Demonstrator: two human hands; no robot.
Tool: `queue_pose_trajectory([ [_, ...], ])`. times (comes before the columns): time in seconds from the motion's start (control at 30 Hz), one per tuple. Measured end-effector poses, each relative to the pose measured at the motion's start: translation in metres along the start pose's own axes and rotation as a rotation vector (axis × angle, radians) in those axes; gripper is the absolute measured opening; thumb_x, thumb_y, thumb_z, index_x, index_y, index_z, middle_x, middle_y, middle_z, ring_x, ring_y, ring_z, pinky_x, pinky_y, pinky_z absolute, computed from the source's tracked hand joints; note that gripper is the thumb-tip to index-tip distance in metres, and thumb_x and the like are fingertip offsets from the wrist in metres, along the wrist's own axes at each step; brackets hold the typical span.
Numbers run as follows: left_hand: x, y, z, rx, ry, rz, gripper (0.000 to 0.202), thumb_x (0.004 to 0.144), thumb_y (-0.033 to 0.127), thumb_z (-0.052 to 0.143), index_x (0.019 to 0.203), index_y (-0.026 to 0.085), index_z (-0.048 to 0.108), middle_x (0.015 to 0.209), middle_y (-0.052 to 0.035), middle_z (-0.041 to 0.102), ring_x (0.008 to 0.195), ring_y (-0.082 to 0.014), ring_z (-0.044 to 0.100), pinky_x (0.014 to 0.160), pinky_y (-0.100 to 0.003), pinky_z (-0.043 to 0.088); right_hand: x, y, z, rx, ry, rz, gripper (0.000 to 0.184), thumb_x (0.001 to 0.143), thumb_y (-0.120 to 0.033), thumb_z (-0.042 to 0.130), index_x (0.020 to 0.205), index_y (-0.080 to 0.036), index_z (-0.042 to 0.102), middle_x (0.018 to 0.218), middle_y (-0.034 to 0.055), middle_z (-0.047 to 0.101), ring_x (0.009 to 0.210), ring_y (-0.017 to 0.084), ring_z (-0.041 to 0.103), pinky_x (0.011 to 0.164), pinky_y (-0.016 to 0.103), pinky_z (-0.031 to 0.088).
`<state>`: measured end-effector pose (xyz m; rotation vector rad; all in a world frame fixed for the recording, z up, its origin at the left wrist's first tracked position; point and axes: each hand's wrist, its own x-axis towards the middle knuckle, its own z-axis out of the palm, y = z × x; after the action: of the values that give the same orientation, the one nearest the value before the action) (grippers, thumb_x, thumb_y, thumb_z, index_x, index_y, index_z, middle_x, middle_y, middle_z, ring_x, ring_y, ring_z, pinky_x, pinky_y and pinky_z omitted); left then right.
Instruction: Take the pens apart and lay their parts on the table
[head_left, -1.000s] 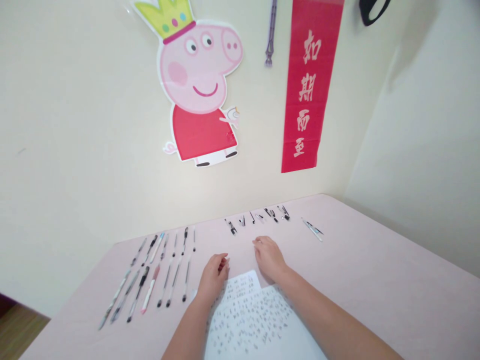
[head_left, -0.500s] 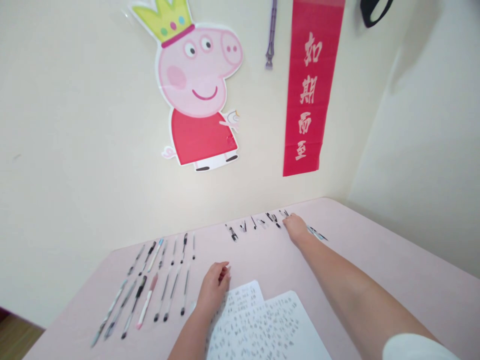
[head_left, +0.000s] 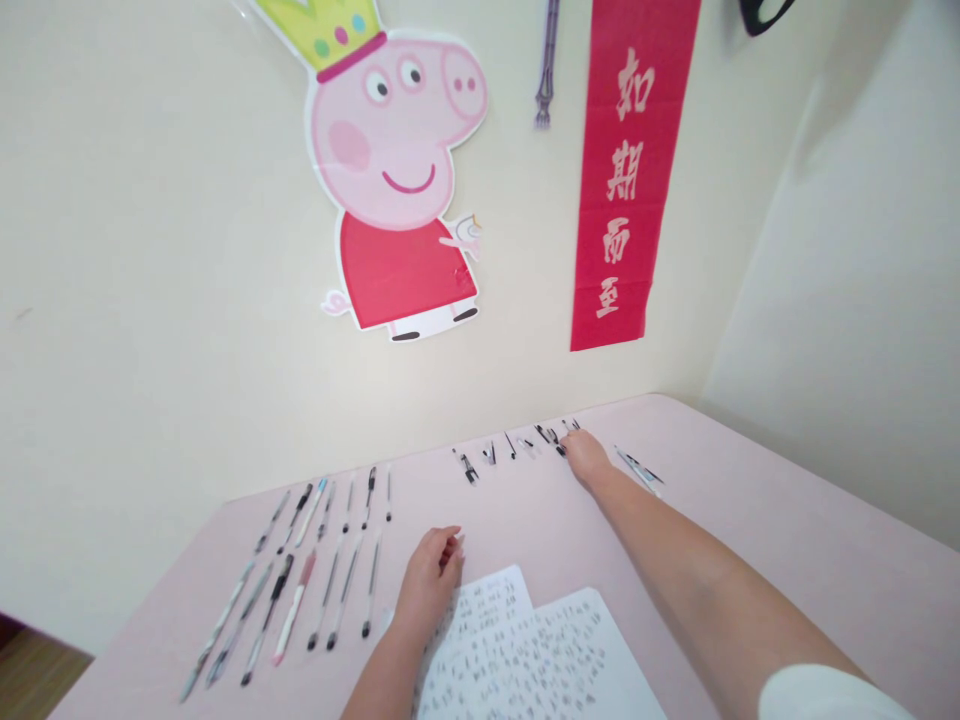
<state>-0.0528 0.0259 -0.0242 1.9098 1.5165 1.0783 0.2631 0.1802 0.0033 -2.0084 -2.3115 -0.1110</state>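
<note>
My right hand (head_left: 586, 460) reaches to the back of the pink table, its fingers closed among small black and clear pen parts (head_left: 550, 436). What its fingertips hold, if anything, is hidden. Beside it, to the right, lie a few slim pen pieces (head_left: 637, 467). My left hand (head_left: 435, 572) rests at the upper left edge of the handwritten sheets (head_left: 517, 650). Its fingers are loosely curled and a little apart, with nothing visible in them. Left of it lie two rows of pens and refills, among them a pink and white pen (head_left: 295, 608) and a black-gripped pen (head_left: 268, 620).
More small pen parts (head_left: 466, 467) lie along the table's back edge. The pink tabletop (head_left: 517, 525) meets a wall with a cartoon pig cutout (head_left: 409, 265) and a red banner (head_left: 626, 200). A side wall (head_left: 862, 330) stands at the right.
My right hand has shifted very slightly lower, still beside the small parts at the back. My left hand stays in place. The view has tilted a little.
</note>
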Motion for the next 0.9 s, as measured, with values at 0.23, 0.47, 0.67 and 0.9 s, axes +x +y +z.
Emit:
queue_pose_trajectory([
  [0.23, 0.000, 0.001, -0.001, 0.012, -0.004, 0.001, 0.025, 0.077, 0.024, 0.048, 0.098, 0.018, 0.060, 0.086, -0.0052, 0.061, 0.076, -0.0163, 0.058, 0.071, -0.032, 0.050, 0.001, -0.004, -0.002, 0.042, 0.008, 0.020, 0.031, 0.085, -0.008, 0.039, 0.099, -0.015, 0.066, 0.100, 0.0133, 0.065, 0.099, 0.021, 0.056, 0.086, 0.027, 0.036],
  [0.47, 0.000, 0.001, 0.000, 0.035, -0.009, 0.009, 0.025, 0.077, 0.025, 0.048, 0.098, 0.018, 0.060, 0.086, -0.0049, 0.061, 0.075, -0.0157, 0.059, 0.070, -0.031, 0.049, -0.004, -0.007, -0.007, 0.065, 0.001, 0.083, 0.030, 0.086, -0.011, 0.040, 0.099, -0.016, 0.066, 0.099, 0.0134, 0.066, 0.097, 0.022, 0.057, 0.084, 0.028, 0.038],
  [0.67, -0.001, 0.001, -0.001, 0.072, -0.023, 0.012, 0.026, 0.078, 0.025, 0.047, 0.099, 0.018, 0.059, 0.086, -0.0050, 0.060, 0.076, -0.0161, 0.058, 0.072, -0.033, 0.049, -0.024, -0.023, -0.018, 0.107, 0.056, 0.036, 0.031, 0.086, -0.012, 0.038, 0.101, -0.015, 0.065, 0.103, 0.0125, 0.063, 0.101, 0.021, 0.052, 0.088, 0.028, 0.035],
  [0.9, -0.002, -0.002, 0.000, 0.073, -0.015, 0.036, 0.026, 0.078, 0.023, 0.047, 0.100, 0.018, 0.058, 0.088, -0.0050, 0.060, 0.078, -0.0160, 0.058, 0.074, -0.033, 0.049, -0.093, -0.107, -0.023, 0.257, 0.124, -0.268, 0.025, 0.084, -0.016, 0.044, 0.100, -0.017, 0.062, 0.101, 0.0071, 0.060, 0.097, 0.018, 0.050, 0.085, 0.025, 0.035],
])
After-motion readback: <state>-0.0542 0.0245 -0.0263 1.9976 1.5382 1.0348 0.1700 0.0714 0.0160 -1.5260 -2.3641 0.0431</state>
